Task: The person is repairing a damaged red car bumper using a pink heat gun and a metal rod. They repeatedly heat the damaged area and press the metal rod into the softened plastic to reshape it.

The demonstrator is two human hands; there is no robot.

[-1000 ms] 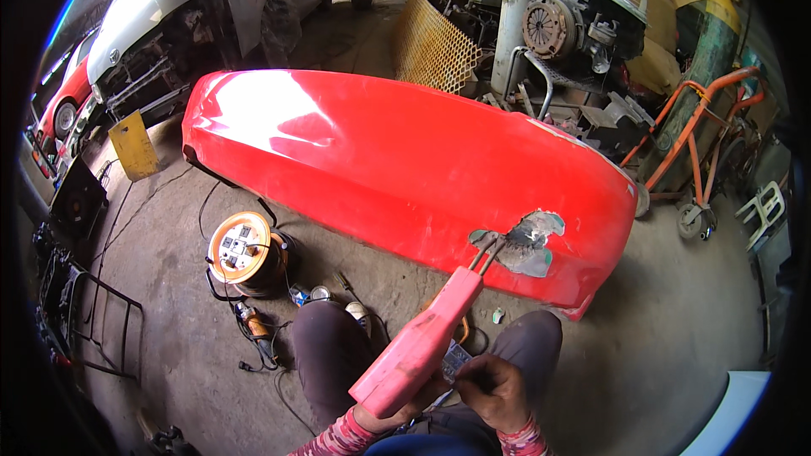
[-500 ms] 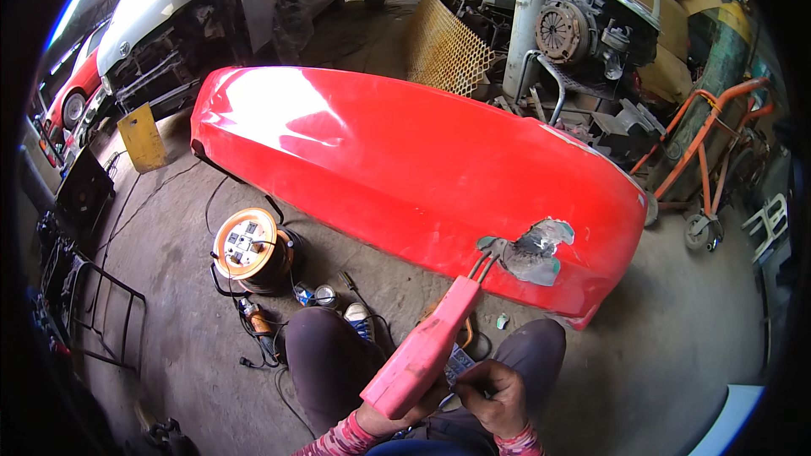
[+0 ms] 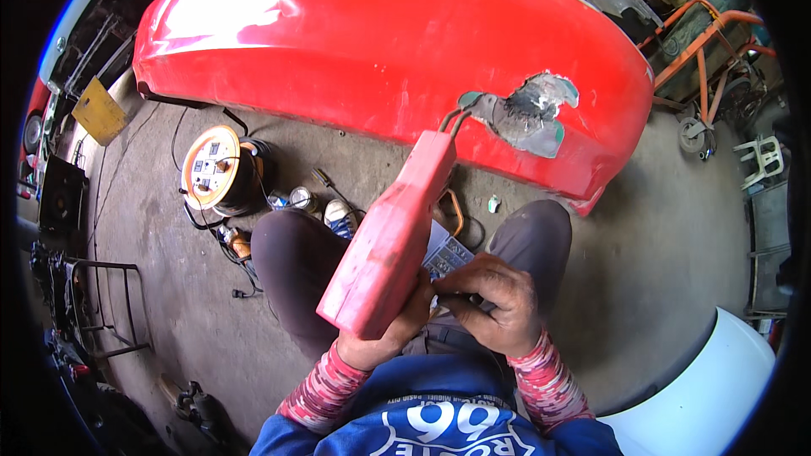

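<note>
My left hand (image 3: pixel 395 327) is wrapped round the lower part of a pink soldering gun (image 3: pixel 389 241). Two bent metal prongs run from its far end toward the damaged area of a red car bumper (image 3: pixel 363 51). There the paint is gone, and a rough grey patch (image 3: pixel 534 110) shows; whether the prong tips touch it I cannot tell. Close beside the left hand, my right hand (image 3: pixel 500 300) is closed in a pinch. Something small and pale shows by its fingertips, too small to name. Below the hands lies a printed blue-and-white packet (image 3: pixel 445 255), partly hidden.
An orange cable reel (image 3: pixel 215 167) stands to the left, with cords on the floor. Near my left knee are a small tin (image 3: pixel 302 198) and an orange power tool (image 3: pixel 236 243). An orange trolley (image 3: pixel 705 59) is at the right, a white panel (image 3: pixel 701 388) at the lower right.
My view has tilted down, so the bumper sits higher in the picture and my sleeves and shirt show. The soldering gun stays in my left hand; my right hand stays pinched beside it.
</note>
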